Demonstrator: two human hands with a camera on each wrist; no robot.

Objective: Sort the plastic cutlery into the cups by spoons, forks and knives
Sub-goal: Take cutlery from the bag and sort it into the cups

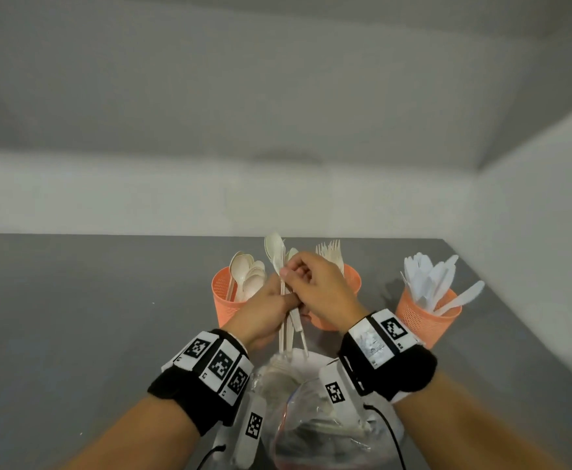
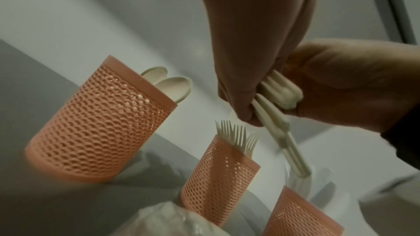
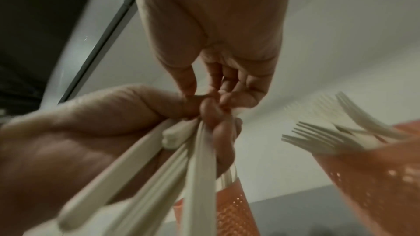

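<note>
Three orange mesh cups stand in a row on the grey table. The spoon cup [image 1: 225,301] is on the left, the fork cup [image 1: 351,278] in the middle and the knife cup [image 1: 425,320] on the right. Between the spoon cup and the fork cup I hold a bundle of cream spoons [image 1: 275,249] upright, bowls up. My left hand [image 1: 286,300] grips the handles low down. My right hand [image 1: 294,276] pinches the bundle just above it. The handles [image 2: 280,132] hang below both hands in the left wrist view, and the right wrist view shows my fingers closed round them [image 3: 200,168].
A clear plastic bag [image 1: 311,422] with more cutlery lies near me, under my wrists. One knife [image 1: 461,298] leans out over the rim of the knife cup. A pale wall runs behind the table and along its right side. Bare table spreads to the left.
</note>
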